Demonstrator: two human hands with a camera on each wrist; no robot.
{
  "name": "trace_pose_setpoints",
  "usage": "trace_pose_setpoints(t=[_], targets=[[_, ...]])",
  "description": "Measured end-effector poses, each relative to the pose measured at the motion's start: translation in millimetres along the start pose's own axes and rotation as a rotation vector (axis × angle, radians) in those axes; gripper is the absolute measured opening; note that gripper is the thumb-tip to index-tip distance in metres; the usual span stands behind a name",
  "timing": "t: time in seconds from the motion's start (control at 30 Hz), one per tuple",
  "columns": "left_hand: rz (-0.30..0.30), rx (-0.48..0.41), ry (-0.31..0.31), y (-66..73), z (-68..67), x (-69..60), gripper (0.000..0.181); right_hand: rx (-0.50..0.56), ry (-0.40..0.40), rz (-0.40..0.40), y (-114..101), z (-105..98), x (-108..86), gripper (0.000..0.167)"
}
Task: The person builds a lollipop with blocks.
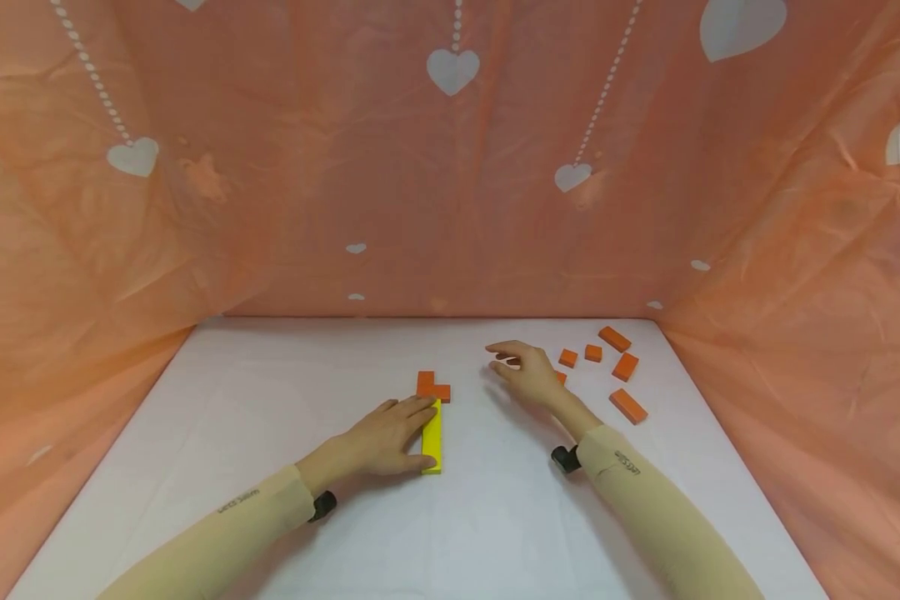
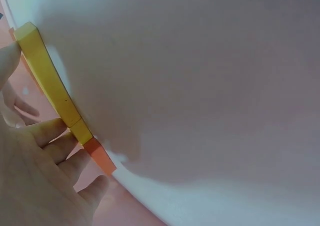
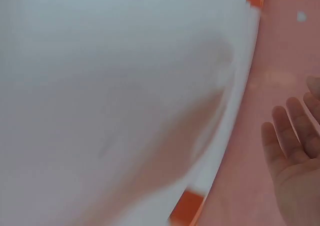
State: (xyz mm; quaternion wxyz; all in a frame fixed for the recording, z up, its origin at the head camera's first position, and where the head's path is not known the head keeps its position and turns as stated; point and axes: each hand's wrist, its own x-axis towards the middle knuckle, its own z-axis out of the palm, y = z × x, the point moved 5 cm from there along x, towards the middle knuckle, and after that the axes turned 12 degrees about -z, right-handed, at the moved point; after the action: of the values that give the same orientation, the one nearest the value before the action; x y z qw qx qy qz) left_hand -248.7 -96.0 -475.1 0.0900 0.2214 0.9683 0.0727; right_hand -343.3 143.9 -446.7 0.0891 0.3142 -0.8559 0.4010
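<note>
My left hand (image 1: 381,435) rests along a yellow strip (image 1: 432,442) on the white table. Its thumb touches the near end and the fingertips lie by the far end. In the left wrist view a seam splits the strip into a long yellow block (image 2: 50,80) and a short yellow block (image 2: 81,130); an orange block (image 2: 101,157) continues the line. Orange blocks (image 1: 426,382) form an angled shape beyond the strip, partly covered by my left fingers. Off to the right, my right hand (image 1: 528,377) hovers with loosely bent fingers and holds nothing, as the right wrist view (image 3: 295,161) also shows.
Loose orange blocks lie at the back right: small cubes (image 1: 593,353) and longer blocks (image 1: 628,406). One orange block (image 1: 562,377) is partly hidden behind my right hand. Pink cloth (image 1: 450,208) with white hearts hangs around the table (image 1: 495,533) at the back and both sides.
</note>
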Motion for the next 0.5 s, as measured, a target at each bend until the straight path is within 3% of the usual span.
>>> trace_pose_setpoints(t=[0.33,0.5], targets=[[0.011,-0.025,-0.003,0.3,1.2,0.0,0.082,-0.054,0.088,0.179,42,-54,-50.4,0.037],[0.008,-0.027,0.007,-1.9,0.7,1.6,0.082,-0.083,0.069,0.194,56,-69,-63.9,0.038]])
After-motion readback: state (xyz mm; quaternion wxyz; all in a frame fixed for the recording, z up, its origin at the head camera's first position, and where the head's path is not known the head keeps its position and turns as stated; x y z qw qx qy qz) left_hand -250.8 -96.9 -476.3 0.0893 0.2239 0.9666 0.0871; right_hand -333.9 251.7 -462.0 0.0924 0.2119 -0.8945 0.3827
